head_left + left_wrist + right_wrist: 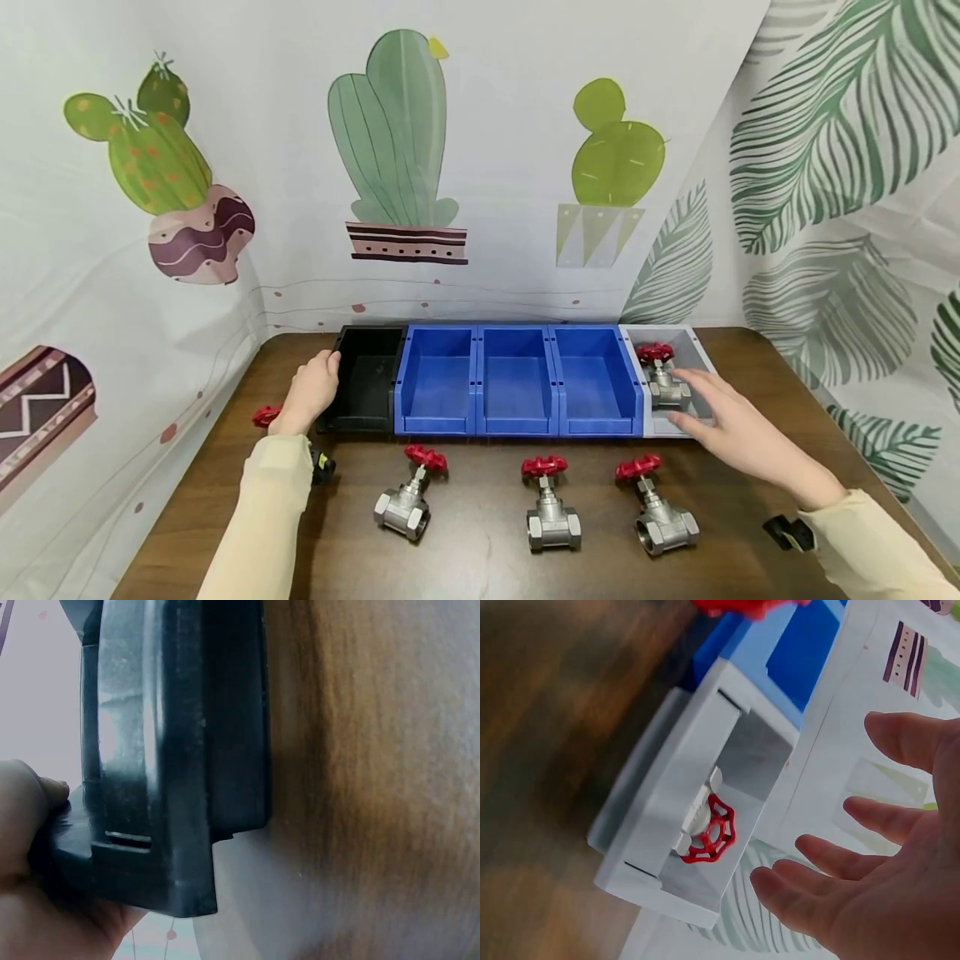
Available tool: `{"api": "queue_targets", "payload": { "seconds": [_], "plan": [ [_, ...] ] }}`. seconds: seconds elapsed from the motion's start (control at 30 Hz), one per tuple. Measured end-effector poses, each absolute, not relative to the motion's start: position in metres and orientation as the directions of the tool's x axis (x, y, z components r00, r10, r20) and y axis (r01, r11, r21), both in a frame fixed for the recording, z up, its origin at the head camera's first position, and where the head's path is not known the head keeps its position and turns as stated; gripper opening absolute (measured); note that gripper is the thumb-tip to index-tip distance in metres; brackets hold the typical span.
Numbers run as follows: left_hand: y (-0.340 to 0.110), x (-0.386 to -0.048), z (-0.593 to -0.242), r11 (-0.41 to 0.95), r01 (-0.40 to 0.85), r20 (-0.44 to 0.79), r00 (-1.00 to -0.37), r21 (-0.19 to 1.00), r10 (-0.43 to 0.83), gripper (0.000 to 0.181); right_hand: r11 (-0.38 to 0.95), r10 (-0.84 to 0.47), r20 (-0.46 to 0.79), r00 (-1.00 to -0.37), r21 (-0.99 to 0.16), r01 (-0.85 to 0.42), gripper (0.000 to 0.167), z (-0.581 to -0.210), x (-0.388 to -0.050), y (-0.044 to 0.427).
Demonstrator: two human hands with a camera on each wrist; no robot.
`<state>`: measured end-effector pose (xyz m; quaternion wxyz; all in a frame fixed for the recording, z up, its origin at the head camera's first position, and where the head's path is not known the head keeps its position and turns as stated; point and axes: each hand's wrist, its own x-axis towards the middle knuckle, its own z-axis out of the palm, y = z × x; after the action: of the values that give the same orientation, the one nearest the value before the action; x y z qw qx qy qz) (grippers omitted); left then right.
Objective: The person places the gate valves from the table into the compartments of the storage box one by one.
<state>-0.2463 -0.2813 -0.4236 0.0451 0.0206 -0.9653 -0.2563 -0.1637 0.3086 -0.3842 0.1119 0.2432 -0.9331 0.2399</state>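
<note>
My left hand [307, 392] grips the left wall of the black bin [365, 387] at the row's left end. In the left wrist view the thumb and fingers wrap the edge of the black bin [142, 765]. My right hand [731, 425] hovers over the right side of the grey bin [686, 342], fingers spread and holding nothing. Inside the grey bin sits a gate valve [666, 387] with a red handwheel. The right wrist view shows the open right hand [870, 847] apart from the valve's handwheel [714, 832].
Three blue bins [517, 425] stand between the black and grey ones. In front lie gate valves: one left [405, 510], one central [552, 525], one right [663, 525]. Another red handwheel [266, 415] shows behind the left wrist. A patterned cloth [510, 167] hangs behind the wooden table [480, 571].
</note>
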Motion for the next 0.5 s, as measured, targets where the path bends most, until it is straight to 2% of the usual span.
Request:
{"api": "queue_targets", "payload": {
  "seconds": [0.5],
  "plan": [
    [-0.282, -0.246, -0.427, 0.864, -0.006, 0.106, -0.992, 0.504, -0.068, 0.049, 0.747, -0.422, 0.348, -0.837, -0.39, -0.539, 0.053, -0.414, -0.118, 0.294]
  ]
}}
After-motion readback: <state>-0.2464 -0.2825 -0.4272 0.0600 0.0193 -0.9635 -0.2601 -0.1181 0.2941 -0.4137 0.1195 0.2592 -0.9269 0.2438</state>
